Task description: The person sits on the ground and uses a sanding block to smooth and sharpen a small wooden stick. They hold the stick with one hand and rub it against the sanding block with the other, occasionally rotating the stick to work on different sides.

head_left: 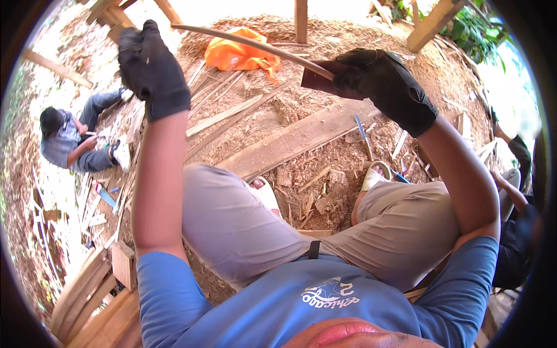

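My left hand (pixel 152 72), in a black glove, is raised at the upper left with its fingers curled closed. Whatever it may hold is hidden. A thin, slightly bowed wooden stick (pixel 249 42) slants from beside that hand down to my right hand. Its far left end shows just right of the left glove, with a small bright gap between them. My right hand (pixel 380 81), also black-gloved, is closed round the stick's other end. A dark reddish-brown sheet of sandpaper (pixel 316 81) is in the same grip, lying against the stick.
Beyond my knees lies a wide wooden plank (pixel 296 136) among shavings and offcuts. An orange cloth (pixel 241 51) is farther back. A blue-handled tool (pixel 364 138) rests by my foot. One person (pixel 87 136) sits at left; another (pixel 516 220) is partly visible at right. Stacked boards (pixel 96 301) stand lower left.
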`<action>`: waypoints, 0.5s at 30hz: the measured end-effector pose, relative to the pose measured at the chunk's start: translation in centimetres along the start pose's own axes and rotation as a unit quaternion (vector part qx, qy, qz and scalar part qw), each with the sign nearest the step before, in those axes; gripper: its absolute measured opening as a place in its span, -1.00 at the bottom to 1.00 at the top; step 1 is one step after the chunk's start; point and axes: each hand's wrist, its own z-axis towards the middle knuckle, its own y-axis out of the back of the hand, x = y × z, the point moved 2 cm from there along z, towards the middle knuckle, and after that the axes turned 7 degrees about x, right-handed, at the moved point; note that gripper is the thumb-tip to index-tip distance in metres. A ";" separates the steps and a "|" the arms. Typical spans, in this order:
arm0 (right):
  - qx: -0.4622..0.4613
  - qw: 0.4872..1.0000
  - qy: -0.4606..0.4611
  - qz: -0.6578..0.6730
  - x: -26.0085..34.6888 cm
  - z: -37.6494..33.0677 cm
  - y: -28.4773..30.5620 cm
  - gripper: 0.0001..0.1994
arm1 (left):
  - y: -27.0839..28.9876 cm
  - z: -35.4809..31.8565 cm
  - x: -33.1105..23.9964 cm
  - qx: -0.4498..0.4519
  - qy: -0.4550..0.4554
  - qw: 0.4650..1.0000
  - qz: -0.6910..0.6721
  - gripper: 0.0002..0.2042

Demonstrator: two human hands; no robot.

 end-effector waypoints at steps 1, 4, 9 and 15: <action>0.016 1.000 -0.025 0.008 -2.2 -0.8 0.8 -0.80 | -1.2 0.1 -2.9 0.020 0.010 0.992 -0.126 -0.68; 0.030 0.979 -0.043 0.197 -5.6 -2.5 0.9 -0.79 | -3.2 -2.2 -13.5 0.157 -0.175 0.941 -0.245 -0.64; 0.047 0.961 -0.096 0.256 -8.9 -2.6 -0.6 -0.71 | -10.0 -10.0 -13.8 0.538 -0.244 0.769 -0.244 -0.75; 0.035 0.939 -0.310 0.145 -8.9 -2.4 0.3 -0.65 | -14.0 -12.1 -14.7 0.662 -0.155 0.683 -0.265 -0.89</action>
